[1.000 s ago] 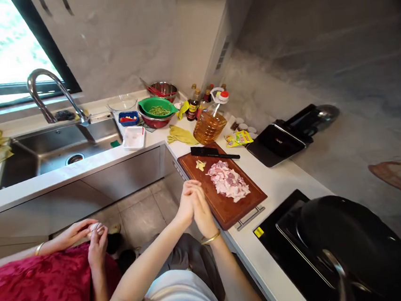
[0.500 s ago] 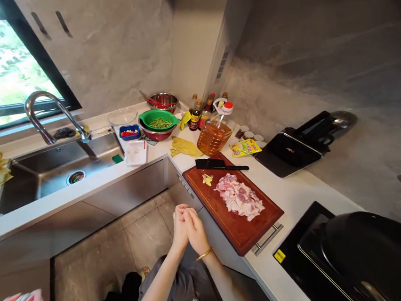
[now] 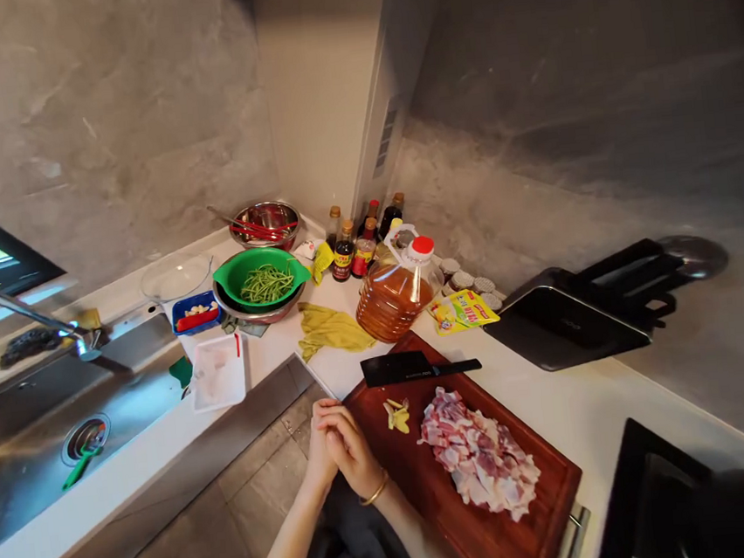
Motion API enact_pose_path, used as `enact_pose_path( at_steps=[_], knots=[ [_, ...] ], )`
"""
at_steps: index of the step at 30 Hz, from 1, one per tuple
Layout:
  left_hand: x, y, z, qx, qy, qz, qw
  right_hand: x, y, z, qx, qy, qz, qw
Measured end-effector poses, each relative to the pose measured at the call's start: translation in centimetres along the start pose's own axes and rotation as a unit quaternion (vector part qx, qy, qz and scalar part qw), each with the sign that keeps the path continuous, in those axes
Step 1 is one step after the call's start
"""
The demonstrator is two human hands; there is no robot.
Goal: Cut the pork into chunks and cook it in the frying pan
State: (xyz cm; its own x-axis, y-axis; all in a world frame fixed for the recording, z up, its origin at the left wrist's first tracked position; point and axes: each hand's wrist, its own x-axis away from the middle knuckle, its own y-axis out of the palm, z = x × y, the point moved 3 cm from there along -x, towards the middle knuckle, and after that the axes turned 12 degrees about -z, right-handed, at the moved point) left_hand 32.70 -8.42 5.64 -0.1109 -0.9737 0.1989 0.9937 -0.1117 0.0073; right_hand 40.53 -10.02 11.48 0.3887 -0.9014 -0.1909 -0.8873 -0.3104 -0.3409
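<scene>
My left hand (image 3: 321,452) and my right hand (image 3: 353,452) are clasped together in front of my body, at the near left edge of the cutting board. Their fingers are folded over each other, and I see no object in them. A gold bangle (image 3: 375,489) circles my right wrist. On the reddish-brown cutting board (image 3: 425,493) lie a heap of cut raw meat (image 3: 481,453) and a few slices of ginger (image 3: 397,417). A black cleaver (image 3: 397,369) rests across the board's far end, its handle pointing right.
Left is a steel sink (image 3: 24,488) with a green-handled brush (image 3: 82,465). Behind stand a green basket (image 3: 231,279) of green beans, a white tray (image 3: 218,373), an oil jug (image 3: 393,299) and sauce bottles (image 3: 343,254). A knife block (image 3: 566,317) and a black cooktop (image 3: 635,482) are right.
The view has turned right and moved nearer the counter. My hands stay clasped, now closer to the board's edge. The other person's hands at lower left have gone out of view.
</scene>
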Motion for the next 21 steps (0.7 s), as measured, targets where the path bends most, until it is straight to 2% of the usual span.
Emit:
enact_pose_path(
  at_steps=[3, 6, 10, 13, 17, 21],
  knots=[
    [-3.4, -1.2, 1.0, -0.024, 0.003, 0.005, 1.0, -4.1, -1.5, 0.9, -0.017, 0.017, -0.02, 1.0],
    [-5.2, -2.1, 1.7, 0.006, -0.027, -0.012, 1.0, -6.6, -2.2, 2.2, -0.042, 0.049, -0.025, 0.998],
    [-6.7, -3.3, 2.4, 0.044, -0.087, -0.041, 0.994, -7.2, -2.8, 4.9, -0.047, 0.124, -0.008, 0.991],
    [-8.6, -3.7, 3.1, 0.035, -0.095, -0.061, 0.993, -6.4, -3.6, 6.2, -0.031, 0.16, -0.002, 0.987],
    [-12.1, -3.1, 4.2, -0.004, -0.083, -0.11, 0.99, -5.6, -4.4, 5.5, -0.007, 0.194, 0.055, 0.979],
    [-14.6, -0.7, 5.7, -0.045, -0.068, -0.172, 0.982, -6.8, -3.9, 2.9, -0.011, 0.173, 0.139, 0.975]
  ],
)
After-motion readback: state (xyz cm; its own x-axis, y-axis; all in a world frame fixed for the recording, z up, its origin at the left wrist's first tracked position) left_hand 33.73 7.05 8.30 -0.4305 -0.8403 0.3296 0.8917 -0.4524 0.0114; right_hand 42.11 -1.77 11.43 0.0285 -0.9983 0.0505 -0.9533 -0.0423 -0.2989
